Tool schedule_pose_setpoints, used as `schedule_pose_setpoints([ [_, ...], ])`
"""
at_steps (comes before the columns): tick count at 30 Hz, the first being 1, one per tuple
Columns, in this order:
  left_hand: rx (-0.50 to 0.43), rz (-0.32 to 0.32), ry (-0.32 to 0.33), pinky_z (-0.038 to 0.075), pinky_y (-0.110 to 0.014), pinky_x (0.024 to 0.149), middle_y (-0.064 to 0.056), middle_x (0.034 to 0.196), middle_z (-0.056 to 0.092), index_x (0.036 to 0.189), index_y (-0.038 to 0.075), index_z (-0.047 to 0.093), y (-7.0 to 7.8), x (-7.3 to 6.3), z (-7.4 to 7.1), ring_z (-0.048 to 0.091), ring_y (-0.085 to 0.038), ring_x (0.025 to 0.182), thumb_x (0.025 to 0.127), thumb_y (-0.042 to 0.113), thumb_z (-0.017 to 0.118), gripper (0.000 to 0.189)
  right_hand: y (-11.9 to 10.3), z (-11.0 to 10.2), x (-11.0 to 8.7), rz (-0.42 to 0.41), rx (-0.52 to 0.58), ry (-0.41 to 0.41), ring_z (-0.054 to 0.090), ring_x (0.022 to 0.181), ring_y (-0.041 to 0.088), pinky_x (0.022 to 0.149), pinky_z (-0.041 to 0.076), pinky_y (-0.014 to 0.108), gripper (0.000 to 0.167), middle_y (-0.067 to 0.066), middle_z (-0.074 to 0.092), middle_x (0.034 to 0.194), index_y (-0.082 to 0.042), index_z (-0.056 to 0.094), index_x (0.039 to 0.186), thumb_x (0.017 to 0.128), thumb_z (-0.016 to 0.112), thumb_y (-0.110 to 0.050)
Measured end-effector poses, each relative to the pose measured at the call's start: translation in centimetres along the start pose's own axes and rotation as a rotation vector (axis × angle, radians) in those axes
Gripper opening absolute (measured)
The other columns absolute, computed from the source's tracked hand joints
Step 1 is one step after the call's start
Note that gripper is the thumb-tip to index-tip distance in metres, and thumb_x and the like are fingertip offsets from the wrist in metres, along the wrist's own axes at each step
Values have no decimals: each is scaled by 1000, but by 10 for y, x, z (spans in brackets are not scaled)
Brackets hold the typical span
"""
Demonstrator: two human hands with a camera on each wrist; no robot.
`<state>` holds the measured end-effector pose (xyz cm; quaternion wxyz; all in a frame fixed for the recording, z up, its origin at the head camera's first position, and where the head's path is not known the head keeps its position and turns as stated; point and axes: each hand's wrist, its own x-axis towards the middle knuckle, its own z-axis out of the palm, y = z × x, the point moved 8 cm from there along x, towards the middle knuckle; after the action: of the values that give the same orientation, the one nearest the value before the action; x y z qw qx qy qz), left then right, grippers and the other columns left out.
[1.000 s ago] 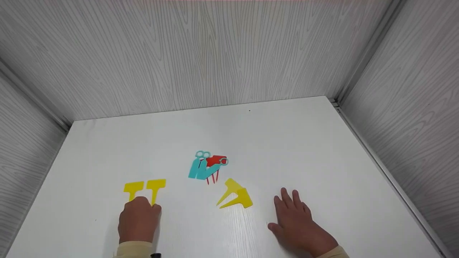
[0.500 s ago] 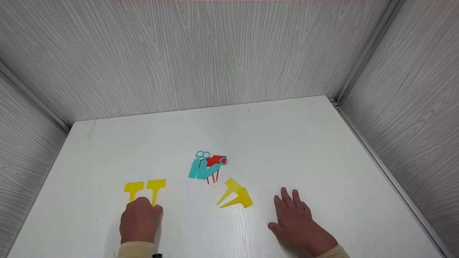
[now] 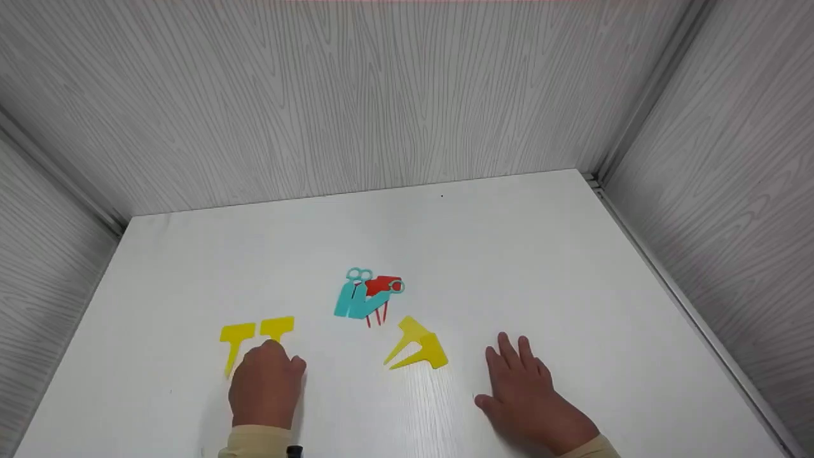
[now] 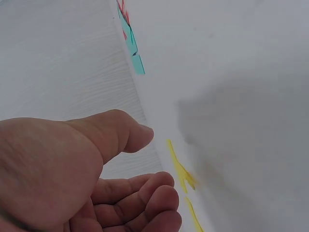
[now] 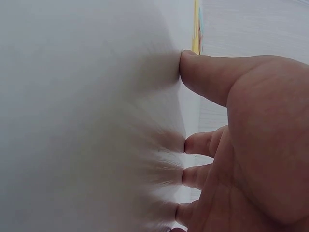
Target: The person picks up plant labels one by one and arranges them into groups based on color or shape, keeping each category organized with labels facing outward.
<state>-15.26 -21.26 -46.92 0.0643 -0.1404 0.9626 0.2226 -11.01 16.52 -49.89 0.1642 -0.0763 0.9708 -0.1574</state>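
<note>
Two yellow T-shaped plant labels, a left one (image 3: 237, 333) and a right one (image 3: 277, 326), lie side by side at the left. My left hand (image 3: 266, 385) is over the stem of the right label and hides it. In the left wrist view its thumb (image 4: 118, 130) stands apart from loosely bent fingers, with nothing between them; a yellow label (image 4: 179, 169) lies beyond the fingertips. My right hand (image 3: 521, 391) rests on the table, fingers spread, holding nothing. Nearest to it are two overlapping yellow labels (image 3: 434, 351).
Teal ring-ended tags (image 3: 365, 307) lie partly over red pointed labels (image 3: 383, 284) mid-table. The white table (image 3: 509, 254) meets a grey wood-grain panel (image 3: 356, 95) at the back and others at both sides.
My left hand has shifted right from the left label to the right one, baring the left label's stem and covering the right one's. My right hand has stayed still.
</note>
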Motion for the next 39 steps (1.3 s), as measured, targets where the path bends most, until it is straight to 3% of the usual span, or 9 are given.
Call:
schedule_pose_setpoints([
  [4, 28, -17, 40, 64, -52, 85, -17, 84, 67, 106, -12, 69, 7, 8, 20, 64, -31, 76, 98, 15, 81, 30, 30, 22, 18, 1, 24, -53, -2, 167, 55, 128, 14, 78, 90, 27, 12, 182, 1, 32, 171, 107, 68, -51],
  [11, 55, 49, -37, 63, -56, 98, -18, 95, 73, 118, -11, 72, 36, 9, 39, 69, -29, 83, 98, 16, 84, 36, 32, 28, 22, 51, 23, -65, -2, 168, 52, 129, 12, 77, 91, 23, 11, 184, -2, 34, 172, 105, 73, -49],
  [16, 84, 131, -73, 63, -53, 97, -13, 93, 72, 119, -7, 74, 51, 4, 54, 66, -27, 84, 96, 18, 86, 36, 29, 27, 21, 54, 20, -62, -1, 168, 52, 129, 12, 77, 91, 23, 12, 184, -2, 35, 172, 104, 73, -49],
  [23, 101, 263, -53, 63, -49, 99, -9, 98, 76, 118, -1, 79, 70, -6, 65, 68, -26, 91, 94, 19, 90, 33, 28, 26, 20, 38, 18, -64, -1, 168, 52, 129, 13, 77, 89, 22, 12, 184, -3, 35, 172, 106, 71, -50],
  [31, 72, 303, -72, 64, -45, 96, -3, 92, 72, 111, 4, 85, 86, -13, 76, 67, -21, 89, 91, 20, 92, 26, 24, 29, 21, 35, 16, -57, 0, 168, 52, 129, 14, 77, 91, 22, 13, 184, -3, 35, 172, 105, 73, -50],
  [39, 61, 295, -92, 64, -42, 93, -1, 86, 68, 104, 5, 85, 92, -15, 82, 64, -20, 84, 93, 18, 91, 18, 23, 31, 22, 35, -10, -49, 2, 168, 53, 128, 17, 76, 90, 22, 14, 183, -3, 37, 171, 104, 74, -51],
])
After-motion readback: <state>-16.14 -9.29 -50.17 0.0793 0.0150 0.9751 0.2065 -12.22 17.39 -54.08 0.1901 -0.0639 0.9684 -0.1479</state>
